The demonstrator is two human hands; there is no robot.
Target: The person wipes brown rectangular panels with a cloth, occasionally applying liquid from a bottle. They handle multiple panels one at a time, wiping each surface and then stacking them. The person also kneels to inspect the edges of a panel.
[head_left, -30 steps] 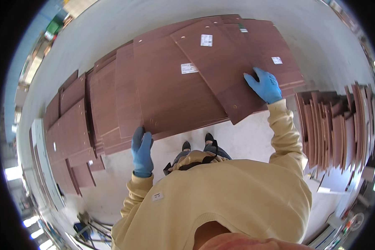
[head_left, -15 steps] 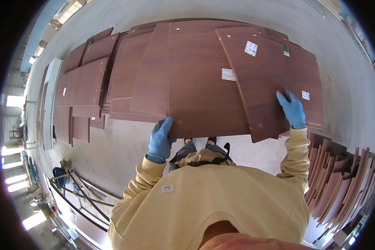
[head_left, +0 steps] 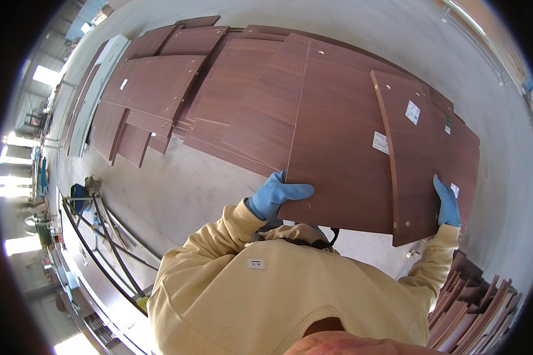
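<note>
- Blue-gloved left hand (head_left: pixel 278 194) pinches the wide brown panel (head_left: pixel 343 148) at its near left corner, thumb on top.
- Blue-gloved right hand (head_left: pixel 448 204) touches the right edge of the narrow brown panel (head_left: pixel 414 165); its fingers are hidden, so I cannot tell whether they close.
- Narrow brown panel overlaps the wide one, just beyond the cream sweatshirt (head_left: pixel 314 278).

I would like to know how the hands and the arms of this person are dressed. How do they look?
The left hand wears a close-fitting, light-blue glove, and the right hand wears a matching light-blue glove. Long, pale-yellow fabric sleeves, loose and creased, narrow into cuffs of the same colour at the wrists.
</note>
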